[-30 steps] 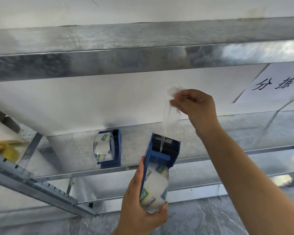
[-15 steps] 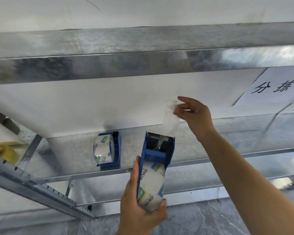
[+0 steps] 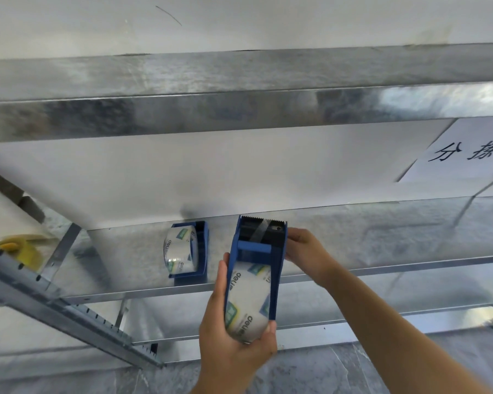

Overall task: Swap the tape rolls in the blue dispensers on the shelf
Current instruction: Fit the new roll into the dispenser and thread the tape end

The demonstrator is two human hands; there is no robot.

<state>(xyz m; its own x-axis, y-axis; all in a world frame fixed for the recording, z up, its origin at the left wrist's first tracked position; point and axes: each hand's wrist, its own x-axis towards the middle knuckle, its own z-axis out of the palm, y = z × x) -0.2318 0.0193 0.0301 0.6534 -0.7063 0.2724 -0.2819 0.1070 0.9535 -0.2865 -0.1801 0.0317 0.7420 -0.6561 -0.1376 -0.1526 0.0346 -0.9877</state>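
Observation:
My left hand (image 3: 234,345) grips the near end of a blue tape dispenser (image 3: 279,260) held in front of the metal shelf (image 3: 382,240), its clear tape roll (image 3: 246,300) seated inside. A strip of tape runs up to the serrated cutter at the far end. My right hand (image 3: 308,251) rests against the dispenser's right side near the cutter, fingers curled on its wall. A second blue dispenser (image 3: 201,251) with its own clear roll (image 3: 180,248) stands on the shelf to the left.
A higher metal shelf (image 3: 239,89) spans the top of the view. A slotted upright (image 3: 69,311) slants across the lower left, with a yellow object (image 3: 20,248) behind it. A paper sign (image 3: 467,152) hangs on the wall at right. Grey floor lies below.
My right hand dropped from holding the pulled tape end high above the cutter to the dispenser's right side. The tape strip now lies down across the cutter. The dispenser moved slightly right.

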